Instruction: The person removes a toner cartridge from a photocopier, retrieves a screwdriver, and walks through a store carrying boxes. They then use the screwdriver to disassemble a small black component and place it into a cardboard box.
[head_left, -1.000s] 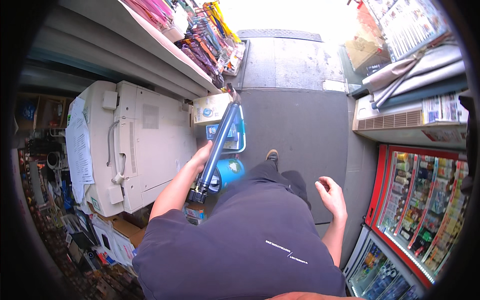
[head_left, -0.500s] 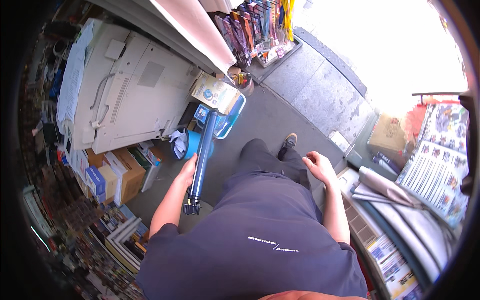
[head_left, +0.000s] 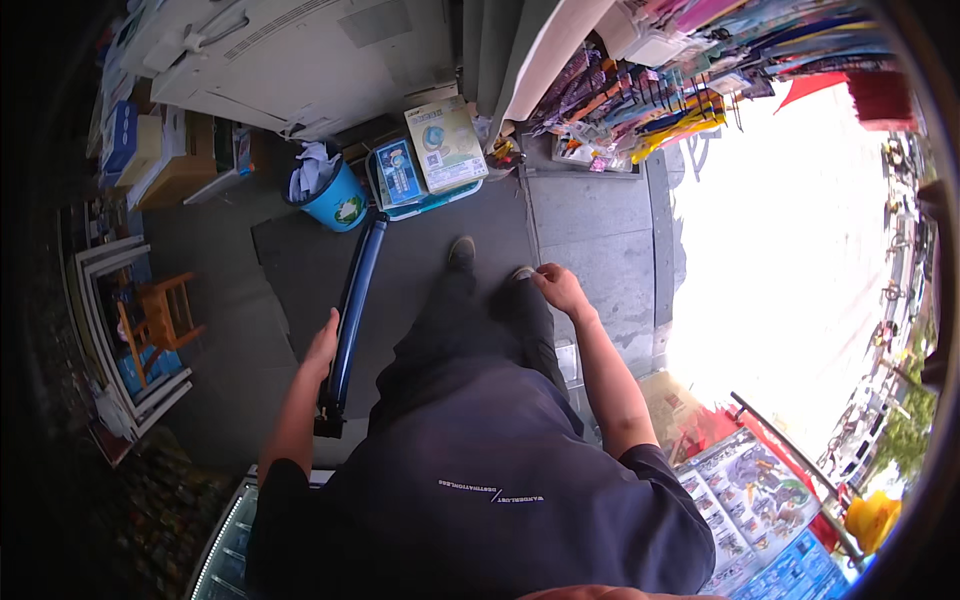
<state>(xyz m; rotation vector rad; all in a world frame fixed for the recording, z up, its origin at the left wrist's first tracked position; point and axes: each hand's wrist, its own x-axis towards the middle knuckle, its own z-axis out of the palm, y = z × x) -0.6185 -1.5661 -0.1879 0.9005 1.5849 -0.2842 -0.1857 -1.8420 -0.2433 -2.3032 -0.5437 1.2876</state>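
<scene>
A long drum unit (head_left: 358,300) with a shiny blue roller and black end pieces slants up and away from my left side. My left hand (head_left: 322,347) is closed around its outer side near the lower half; the fingers are mostly hidden beneath it. Its far end reaches toward a blue waste bin (head_left: 345,200) stuffed with crumpled paper. My right hand (head_left: 562,291) hangs in front of my right thigh, over one shoe, its fingers loosely curled together with nothing visible in them.
Past the bin, a blue tray (head_left: 440,204) bears a yellowish box (head_left: 445,145) and a small blue box (head_left: 398,170). A large pale copier (head_left: 310,65) stands behind. Cartons (head_left: 180,155) and a wooden stool (head_left: 168,312) are left; hanging lanyards (head_left: 640,105) far right; printed sheets (head_left: 755,500) near right.
My body and view have turned toward the right, bringing the bright doorway further in. The drum unit stays in my left hand. My right hand's fingers have drawn closer together.
</scene>
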